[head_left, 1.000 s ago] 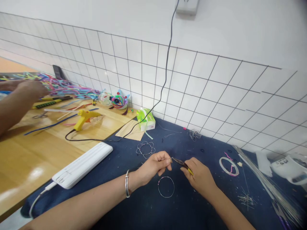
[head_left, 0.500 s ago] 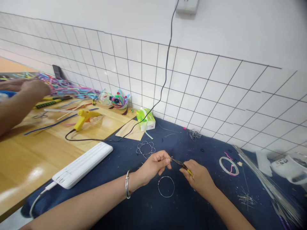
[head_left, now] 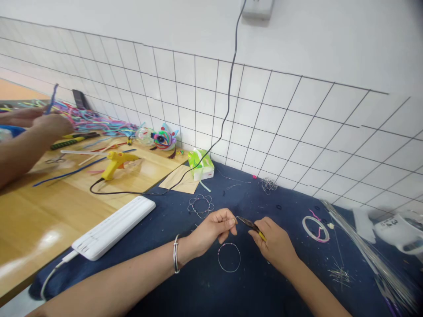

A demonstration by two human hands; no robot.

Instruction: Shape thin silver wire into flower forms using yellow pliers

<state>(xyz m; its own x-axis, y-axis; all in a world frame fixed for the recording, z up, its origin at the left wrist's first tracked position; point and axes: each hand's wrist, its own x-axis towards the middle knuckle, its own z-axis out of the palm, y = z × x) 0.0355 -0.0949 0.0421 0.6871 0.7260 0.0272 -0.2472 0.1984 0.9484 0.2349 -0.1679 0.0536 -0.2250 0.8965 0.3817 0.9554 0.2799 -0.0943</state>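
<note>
My left hand (head_left: 216, 229), with a silver bangle at the wrist, is closed in a pinch on a small bit of wire at the fingertips. In my right hand (head_left: 272, 240) are pliers (head_left: 247, 222) with dark jaws and yellow handles, their tip beside my left fingertips. Just below the hands, a thin wire ring (head_left: 228, 271) with small pink beads lies on the dark blue cloth (head_left: 198, 290). A flower-shaped wire piece (head_left: 201, 206) rests to the upper left of my left hand.
A white power strip (head_left: 114, 226), a yellow glue gun (head_left: 117, 164) and a green tissue pack (head_left: 201, 164) are at the left. On the right are a white ring (head_left: 315, 229), long wires (head_left: 366, 255) and a white cup (head_left: 401, 231). Another person's hands (head_left: 54, 125) work at far left.
The pliers and my right hand have shifted very slightly. At far left, the other person's hands now hold up a blue strip.
</note>
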